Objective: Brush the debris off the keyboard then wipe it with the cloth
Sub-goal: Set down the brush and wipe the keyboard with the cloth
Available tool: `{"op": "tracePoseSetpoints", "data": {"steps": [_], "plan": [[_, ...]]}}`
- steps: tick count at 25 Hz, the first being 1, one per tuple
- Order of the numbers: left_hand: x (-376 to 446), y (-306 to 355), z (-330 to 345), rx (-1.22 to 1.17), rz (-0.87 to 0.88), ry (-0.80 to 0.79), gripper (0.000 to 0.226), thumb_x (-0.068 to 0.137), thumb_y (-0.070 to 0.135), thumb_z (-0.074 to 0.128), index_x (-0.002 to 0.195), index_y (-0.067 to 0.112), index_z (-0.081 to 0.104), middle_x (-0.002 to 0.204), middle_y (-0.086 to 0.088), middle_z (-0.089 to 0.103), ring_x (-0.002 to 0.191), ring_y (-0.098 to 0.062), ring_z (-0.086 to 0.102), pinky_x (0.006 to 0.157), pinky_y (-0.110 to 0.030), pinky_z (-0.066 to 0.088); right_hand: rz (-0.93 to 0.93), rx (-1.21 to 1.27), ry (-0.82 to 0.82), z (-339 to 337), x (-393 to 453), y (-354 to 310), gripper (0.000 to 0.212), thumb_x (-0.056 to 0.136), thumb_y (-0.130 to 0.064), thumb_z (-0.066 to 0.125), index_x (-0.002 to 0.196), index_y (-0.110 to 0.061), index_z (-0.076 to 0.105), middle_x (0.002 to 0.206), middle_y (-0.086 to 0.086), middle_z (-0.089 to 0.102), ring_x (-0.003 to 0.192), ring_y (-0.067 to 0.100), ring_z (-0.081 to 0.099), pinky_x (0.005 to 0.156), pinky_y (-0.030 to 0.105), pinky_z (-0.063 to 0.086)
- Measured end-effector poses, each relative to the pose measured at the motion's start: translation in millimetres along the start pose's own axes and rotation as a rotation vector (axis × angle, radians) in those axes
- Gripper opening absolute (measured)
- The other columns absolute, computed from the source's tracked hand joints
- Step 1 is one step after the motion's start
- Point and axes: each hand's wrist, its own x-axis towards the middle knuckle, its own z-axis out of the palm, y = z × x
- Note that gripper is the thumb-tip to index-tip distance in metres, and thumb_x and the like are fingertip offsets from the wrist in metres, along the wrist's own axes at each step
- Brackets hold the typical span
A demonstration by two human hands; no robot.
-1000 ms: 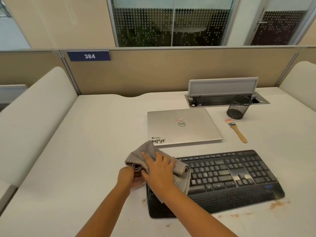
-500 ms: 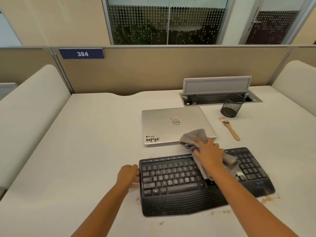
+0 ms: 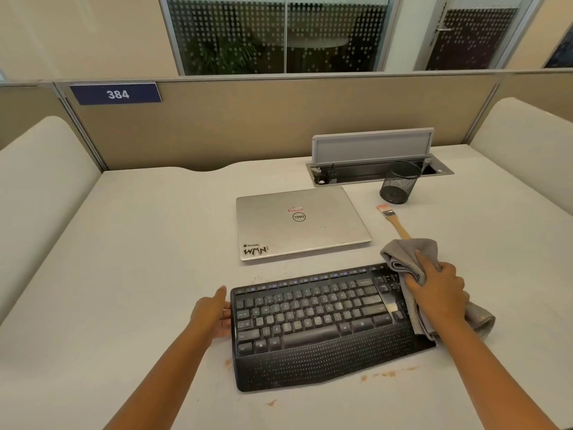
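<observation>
A black keyboard [image 3: 313,324] with a palm rest lies on the white desk [image 3: 139,274]. My right hand [image 3: 440,296] presses a bunched grey cloth [image 3: 406,256] onto the keyboard's right end, over the number pad, with fingers curled into the folds. My left hand [image 3: 212,315] rests against the keyboard's left edge, fingers straight. A small wooden-handled brush [image 3: 395,223] lies on the desk behind the cloth, its handle end hidden under the fabric. Brown crumbs [image 3: 387,373] dot the desk in front of the keyboard.
A shut silver laptop [image 3: 297,223] lies just behind the keyboard. A black mesh pen cup [image 3: 400,183] stands by the open cable tray [image 3: 375,159] at the back. A beige partition closes the rear; padded white dividers flank both sides.
My right hand has swept the cloth across the keyboard from its left end to its right end. My left hand let go of the cloth and now steadies the keyboard's left edge.
</observation>
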Motion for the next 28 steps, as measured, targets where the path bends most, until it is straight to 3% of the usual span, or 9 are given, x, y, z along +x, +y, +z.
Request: {"op": "tracePoseSetpoints", "data": {"steps": [5, 7, 10, 14, 19, 24, 26, 28], "plan": [[-4, -1, 0, -0.176, 0.061, -0.051, 0.051, 0.101, 0.04, 0.028, 0.098, 0.0, 0.059, 0.083, -0.014, 0.059, 0.078, -0.026, 0.057, 0.078, -0.04, 0.049, 0.017, 0.052, -0.014, -2, 4, 3, 0.061, 0.086, -0.053, 0.053, 0.142, -0.04, 0.033, 0.13, 0.016, 0.039, 0.114, 0.039, 0.042, 0.094, 0.051, 0.04], [-9, -2, 3, -0.243, 0.082, -0.11, 0.048, 0.101, 0.043, 0.025, 0.101, 0.008, 0.057, 0.096, -0.014, 0.061, 0.087, -0.027, 0.059, 0.079, -0.043, 0.048, 0.027, 0.073, -0.01, -3, 5, 4, 0.061, 0.086, -0.053, 0.054, 0.142, -0.04, 0.034, 0.129, 0.016, 0.04, 0.114, 0.039, 0.042, 0.094, 0.051, 0.04], [-13, -9, 10, -0.356, 0.059, -0.209, 0.048, 0.099, 0.048, 0.024, 0.116, 0.017, 0.055, 0.108, -0.016, 0.067, 0.095, -0.033, 0.066, 0.073, -0.043, 0.053, 0.027, 0.086, -0.001, -4, 5, 4, 0.061, 0.086, -0.052, 0.055, 0.142, -0.04, 0.034, 0.129, 0.016, 0.04, 0.114, 0.039, 0.043, 0.094, 0.05, 0.04], [-19, -11, 22, -0.316, 0.063, -0.212, 0.051, 0.098, 0.05, 0.024, 0.104, 0.018, 0.064, 0.09, -0.008, 0.074, 0.081, -0.026, 0.071, 0.062, -0.033, 0.054, -0.029, 0.109, -0.059, -11, -2, -4, 0.062, 0.084, -0.046, 0.059, 0.14, -0.038, 0.036, 0.128, 0.013, 0.04, 0.112, 0.036, 0.045, 0.093, 0.046, 0.041], [-22, -2, 25, -0.236, 0.065, -0.177, 0.052, 0.097, 0.05, 0.029, 0.099, 0.012, 0.064, 0.08, -0.011, 0.073, 0.081, -0.03, 0.068, 0.067, -0.037, 0.052, -0.324, 0.218, -0.152, -18, -46, -35, 0.065, 0.079, -0.039, 0.065, 0.138, -0.041, 0.039, 0.121, 0.003, 0.041, 0.096, 0.017, 0.049, 0.079, 0.027, 0.045], [-23, 2, 29, -0.247, 0.086, -0.145, 0.05, 0.095, 0.052, 0.033, 0.093, 0.013, 0.065, 0.07, -0.008, 0.073, 0.073, -0.026, 0.068, 0.063, -0.035, 0.051, -0.583, 0.418, -0.19, -36, -105, -58, 0.065, 0.073, -0.044, 0.067, 0.133, -0.049, 0.041, 0.115, -0.014, 0.038, 0.101, 0.003, 0.042, 0.09, 0.023, 0.042], [-22, 1, 29, -0.271, 0.087, -0.134, 0.05, 0.096, 0.051, 0.033, 0.094, 0.011, 0.064, 0.068, -0.008, 0.072, 0.066, -0.024, 0.069, 0.059, -0.033, 0.052, -0.836, 0.384, -0.127, -36, -131, -59, 0.063, 0.071, -0.05, 0.065, 0.131, -0.047, 0.046, 0.114, -0.009, 0.046, 0.099, 0.007, 0.045, 0.085, 0.023, 0.04], [-23, 1, 29, -0.296, 0.087, -0.128, 0.049, 0.096, 0.05, 0.034, 0.09, 0.011, 0.064, 0.065, -0.008, 0.072, 0.055, -0.02, 0.069, 0.051, -0.029, 0.052, -1.096, 0.261, -0.199, -33, -155, -66, 0.054, 0.077, -0.055, 0.061, 0.129, -0.044, 0.05, 0.107, -0.01, 0.052, 0.095, 0.009, 0.047, 0.082, 0.026, 0.038]]}}
